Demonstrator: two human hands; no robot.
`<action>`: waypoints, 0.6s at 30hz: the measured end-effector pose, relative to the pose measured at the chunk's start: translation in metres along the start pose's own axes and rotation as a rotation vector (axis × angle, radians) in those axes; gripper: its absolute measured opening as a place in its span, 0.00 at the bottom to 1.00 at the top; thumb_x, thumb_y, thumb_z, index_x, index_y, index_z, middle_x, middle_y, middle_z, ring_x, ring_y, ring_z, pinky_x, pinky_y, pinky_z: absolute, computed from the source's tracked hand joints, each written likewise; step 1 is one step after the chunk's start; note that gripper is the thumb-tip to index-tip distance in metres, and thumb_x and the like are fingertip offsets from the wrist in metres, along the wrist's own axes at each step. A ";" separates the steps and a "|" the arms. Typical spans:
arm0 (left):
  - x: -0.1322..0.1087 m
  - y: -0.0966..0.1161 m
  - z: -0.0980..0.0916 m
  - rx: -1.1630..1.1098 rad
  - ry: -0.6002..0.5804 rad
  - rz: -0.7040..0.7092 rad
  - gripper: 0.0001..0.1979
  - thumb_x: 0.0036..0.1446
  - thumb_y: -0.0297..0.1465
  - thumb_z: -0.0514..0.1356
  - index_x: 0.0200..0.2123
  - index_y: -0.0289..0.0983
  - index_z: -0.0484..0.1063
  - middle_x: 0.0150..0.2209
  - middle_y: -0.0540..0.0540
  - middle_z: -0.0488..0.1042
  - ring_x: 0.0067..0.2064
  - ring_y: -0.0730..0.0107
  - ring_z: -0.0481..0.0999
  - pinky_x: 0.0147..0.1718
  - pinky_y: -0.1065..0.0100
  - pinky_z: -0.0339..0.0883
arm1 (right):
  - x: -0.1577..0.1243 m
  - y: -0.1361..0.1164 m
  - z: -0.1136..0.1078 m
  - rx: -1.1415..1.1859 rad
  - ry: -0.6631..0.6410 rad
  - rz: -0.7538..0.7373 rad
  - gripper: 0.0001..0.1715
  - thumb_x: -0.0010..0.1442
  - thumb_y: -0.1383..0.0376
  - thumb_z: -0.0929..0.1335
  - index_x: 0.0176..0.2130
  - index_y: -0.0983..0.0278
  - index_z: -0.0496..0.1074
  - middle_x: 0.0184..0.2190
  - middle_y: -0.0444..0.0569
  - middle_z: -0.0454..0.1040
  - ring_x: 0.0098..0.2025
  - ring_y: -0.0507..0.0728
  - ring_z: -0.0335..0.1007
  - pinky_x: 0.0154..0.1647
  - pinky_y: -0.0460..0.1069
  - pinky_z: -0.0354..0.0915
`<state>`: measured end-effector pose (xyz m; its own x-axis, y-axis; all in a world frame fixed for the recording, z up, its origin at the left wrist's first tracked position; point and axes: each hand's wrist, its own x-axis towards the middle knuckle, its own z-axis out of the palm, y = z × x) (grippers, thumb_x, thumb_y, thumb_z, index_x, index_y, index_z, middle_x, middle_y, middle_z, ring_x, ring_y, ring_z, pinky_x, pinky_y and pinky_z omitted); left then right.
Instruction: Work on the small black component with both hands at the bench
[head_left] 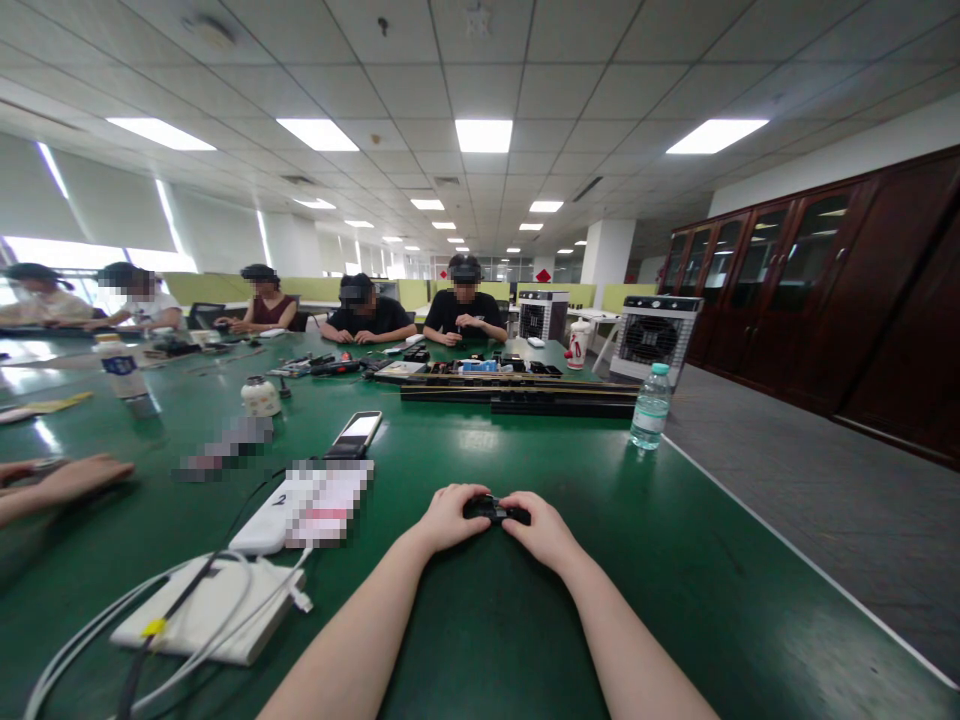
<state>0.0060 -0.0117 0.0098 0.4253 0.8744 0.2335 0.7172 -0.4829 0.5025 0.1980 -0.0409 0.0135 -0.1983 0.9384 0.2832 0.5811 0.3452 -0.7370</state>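
Note:
A small black object [496, 510], perhaps a plastic device, lies low over the green tabletop [480, 620]; its exact kind is too small to tell. My left hand [454, 516] has its fingers curled round the left end. From the other side, my right hand [538, 524] grips the right end with thumb and fingers. Both thumbs are close together near the object's middle, and the fingers hide its two ends.
Left of my arms are a white power bank [270, 510], a phone [356, 433] and a white box [210, 610] with cables. A water bottle [650, 408] stands near the right edge. Long black strips [517, 396] lie ahead. Another person's hand [86, 478] rests at far left.

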 end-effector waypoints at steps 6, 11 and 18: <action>0.000 -0.001 0.000 -0.010 -0.001 0.015 0.21 0.47 0.36 0.62 0.47 0.44 0.70 0.47 0.51 0.74 0.51 0.62 0.69 0.53 0.63 0.58 | 0.001 -0.001 0.004 -0.043 0.005 -0.014 0.11 0.48 0.68 0.68 0.35 0.62 0.74 0.40 0.49 0.74 0.44 0.57 0.69 0.48 0.52 0.62; 0.000 -0.001 0.000 -0.012 0.002 0.012 0.23 0.46 0.37 0.62 0.48 0.44 0.69 0.48 0.50 0.73 0.51 0.62 0.69 0.54 0.62 0.58 | 0.001 -0.001 0.006 -0.107 -0.013 -0.036 0.10 0.49 0.68 0.67 0.35 0.60 0.74 0.40 0.48 0.73 0.45 0.58 0.67 0.49 0.54 0.60; 0.000 -0.001 0.001 -0.007 0.011 0.015 0.22 0.47 0.37 0.61 0.48 0.45 0.69 0.47 0.51 0.74 0.50 0.62 0.69 0.53 0.63 0.58 | 0.000 -0.001 0.006 -0.154 -0.011 -0.070 0.11 0.50 0.68 0.67 0.36 0.59 0.73 0.42 0.48 0.73 0.47 0.59 0.66 0.50 0.54 0.59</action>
<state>0.0063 -0.0110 0.0086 0.4297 0.8677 0.2498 0.7067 -0.4954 0.5051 0.1926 -0.0411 0.0105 -0.2502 0.9127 0.3232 0.6796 0.4033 -0.6128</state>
